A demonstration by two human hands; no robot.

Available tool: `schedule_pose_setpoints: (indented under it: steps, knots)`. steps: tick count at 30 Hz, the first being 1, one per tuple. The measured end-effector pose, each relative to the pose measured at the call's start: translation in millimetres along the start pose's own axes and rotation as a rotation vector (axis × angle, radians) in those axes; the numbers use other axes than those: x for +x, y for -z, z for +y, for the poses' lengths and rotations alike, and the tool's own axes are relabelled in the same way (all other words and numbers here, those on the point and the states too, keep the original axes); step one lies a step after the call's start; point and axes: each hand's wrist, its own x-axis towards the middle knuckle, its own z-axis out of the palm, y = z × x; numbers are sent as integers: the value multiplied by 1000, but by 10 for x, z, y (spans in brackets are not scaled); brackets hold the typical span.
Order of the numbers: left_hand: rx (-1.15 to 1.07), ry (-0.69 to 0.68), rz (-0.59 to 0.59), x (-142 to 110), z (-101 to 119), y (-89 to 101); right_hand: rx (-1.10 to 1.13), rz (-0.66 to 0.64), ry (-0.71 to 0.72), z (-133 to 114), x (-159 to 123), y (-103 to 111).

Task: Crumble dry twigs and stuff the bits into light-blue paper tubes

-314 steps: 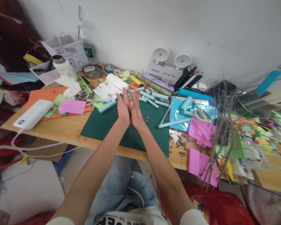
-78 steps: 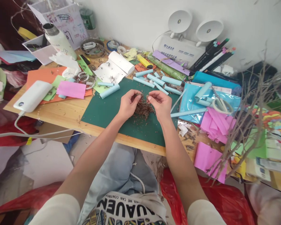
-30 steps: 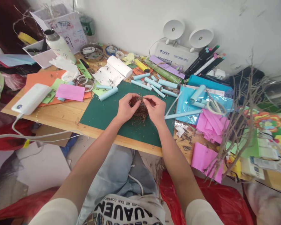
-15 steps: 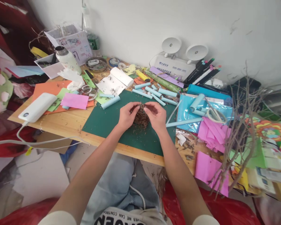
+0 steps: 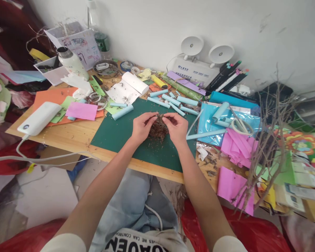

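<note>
A small brown heap of dry twig bits and plant scraps [image 5: 159, 128] lies in the middle of the dark green cutting mat [image 5: 115, 131]. My left hand [image 5: 141, 126] cups its left side with fingers curled and pinched at the top of the heap. My right hand [image 5: 175, 127] cups the right side the same way. The fingertips of both hands nearly meet above the heap. Loose crumbs are scattered on the mat around it.
Several pale blue paper rolls [image 5: 170, 100] lie behind the mat, scissors [image 5: 238, 125] on blue sheets to the right, and pink paper [image 5: 237, 143] beside a bare twig bunch [image 5: 267, 140]. A white power bank [image 5: 39, 118] with cable, orange paper [image 5: 51, 99] and a bottle [image 5: 71, 63] sit left.
Both hands have closed in from pinching apart over the scraps to cupping them into a tighter heap. In the earliest frame the palms were pressed together above the mat.
</note>
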Motion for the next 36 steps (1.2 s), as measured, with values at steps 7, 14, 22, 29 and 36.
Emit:
schedule_pose_setpoints:
  steps: [7, 14, 22, 29, 36]
  knots:
    - [9, 42, 0, -15, -28, -13, -12, -42, 2, 18, -20, -19]
    - [-17, 60, -35, -17, -43, -11, -43, -83, 97, -7, -23, 3]
    - [49, 24, -25, 5, 23, 33, -24, -35, 45, 65, 13, 36]
    - [10, 0, -48, 1, 7, -2, 96, -35, 36, 63, 3, -11]
    - [42, 59, -16, 6, -11, 10, 158, 0, -71, 79, 6, -21]
